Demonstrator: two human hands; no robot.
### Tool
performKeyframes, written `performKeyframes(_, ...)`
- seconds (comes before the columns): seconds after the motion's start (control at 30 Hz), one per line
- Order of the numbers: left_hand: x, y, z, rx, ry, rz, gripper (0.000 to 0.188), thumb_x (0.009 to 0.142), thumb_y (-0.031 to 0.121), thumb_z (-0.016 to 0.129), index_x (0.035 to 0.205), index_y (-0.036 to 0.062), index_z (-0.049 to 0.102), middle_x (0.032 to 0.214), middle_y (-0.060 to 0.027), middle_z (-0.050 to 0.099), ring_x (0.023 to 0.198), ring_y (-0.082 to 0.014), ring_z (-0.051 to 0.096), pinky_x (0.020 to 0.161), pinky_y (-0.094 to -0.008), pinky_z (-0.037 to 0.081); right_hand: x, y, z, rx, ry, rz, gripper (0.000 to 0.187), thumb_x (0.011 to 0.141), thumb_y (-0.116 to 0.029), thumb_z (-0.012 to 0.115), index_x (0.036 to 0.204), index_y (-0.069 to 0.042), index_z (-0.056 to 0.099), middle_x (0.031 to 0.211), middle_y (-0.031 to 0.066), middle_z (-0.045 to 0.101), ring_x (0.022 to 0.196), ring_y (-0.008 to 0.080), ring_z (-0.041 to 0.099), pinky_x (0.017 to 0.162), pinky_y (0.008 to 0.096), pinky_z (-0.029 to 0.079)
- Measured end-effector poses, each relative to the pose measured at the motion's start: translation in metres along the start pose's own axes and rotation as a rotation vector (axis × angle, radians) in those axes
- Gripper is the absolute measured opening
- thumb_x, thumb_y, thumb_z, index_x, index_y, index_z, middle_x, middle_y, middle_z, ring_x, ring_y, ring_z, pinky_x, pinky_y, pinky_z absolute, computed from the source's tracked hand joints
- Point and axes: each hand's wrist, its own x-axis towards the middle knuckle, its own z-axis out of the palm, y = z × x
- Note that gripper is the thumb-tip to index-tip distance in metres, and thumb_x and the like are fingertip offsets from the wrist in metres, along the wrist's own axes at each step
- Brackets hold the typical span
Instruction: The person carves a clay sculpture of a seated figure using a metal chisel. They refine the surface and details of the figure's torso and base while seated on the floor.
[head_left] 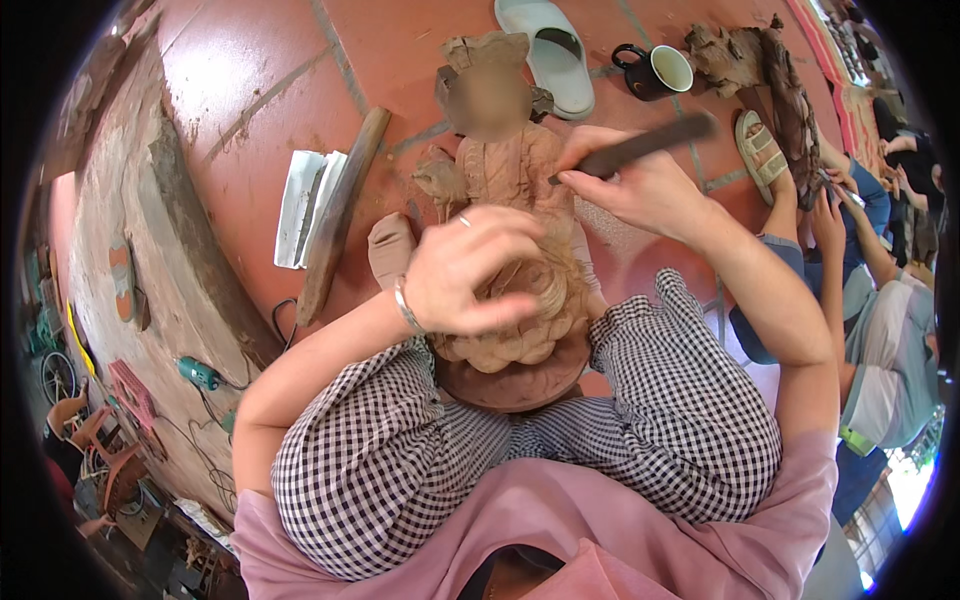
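A carved wooden figure (510, 165) lies between my legs, its round scalloped base (520, 345) toward me and its blurred head pointing away. My right hand (640, 190) grips a dark carving tool with a thick handle (650, 143). The tool's narrow tip points at the side of the figure's torso; whether it touches the wood I cannot tell. Over the lower part of the carving hovers my left hand (470, 270), smeared a little by motion, with curved fingers and thumb apart and nothing seen in it. It hides part of the figure's middle.
On the tiled floor beyond lie a grey slipper (555, 65), a black mug (655, 72) and rough driftwood (750, 60). To the left are a long wood stick (343, 215), a white folded packet (305, 210) and a large timber slab (150, 220) with a green power tool (197, 373). Another person (870, 320) sits at right.
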Motion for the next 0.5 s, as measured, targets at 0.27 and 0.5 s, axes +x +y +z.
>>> performKeyframes(0.27,0.002,0.020,0.032,-0.053,-0.527,0.291,0.025,0.079,0.024,0.071,0.098,0.0079,0.068,0.115,-0.0052,0.064,0.121,-0.0244,0.055,0.116,-0.0576,0.028,-0.014,0.001,0.023,0.074,0.027,0.088,0.014,0.083,-0.014,0.072,0.085,-0.002,0.064,0.075,0.0080,0.067,0.068,0.0199,0.065,0.062,0.0328,0.050)
performKeyframes(0.5,0.001,0.019,0.032,-0.055,-0.497,0.280,0.019,0.078,0.021,0.070,0.092,0.0091,0.067,0.110,-0.0022,0.064,0.116,-0.0208,0.055,0.116,-0.0542,0.031,-0.007,0.009,0.013,-0.138,-0.009,-0.073,0.011,0.078,-0.016,0.073,0.080,-0.007,0.066,0.074,0.0073,0.067,0.070,0.0263,0.065,0.062,0.0370,0.050)
